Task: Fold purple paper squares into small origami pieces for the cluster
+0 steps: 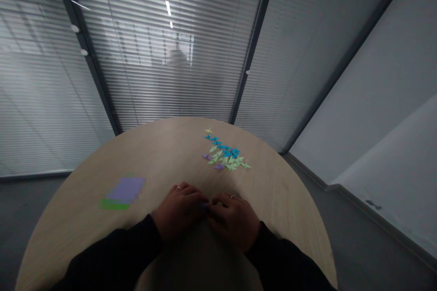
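Observation:
My left hand (182,209) and my right hand (234,216) meet low over the near part of the table, fingers curled and fingertips together. A small purple piece of paper (204,207) shows faintly between the fingertips, pinched by both hands and mostly hidden. Beyond my hands lies a group of small pointed folded-paper pieces: light green pieces (232,163), blue pieces (227,150), a few purple pieces (219,167) and one yellow piece (208,131). Left of my left hand rests a stack of paper sheets (126,190), purple over green, blurred by pixelation.
The round wooden table (164,145) has its curved edge toward the windows. Closed blinds (177,91) hang behind glass in dark frames. A white wall (368,113) stands to the right, above grey floor (351,236).

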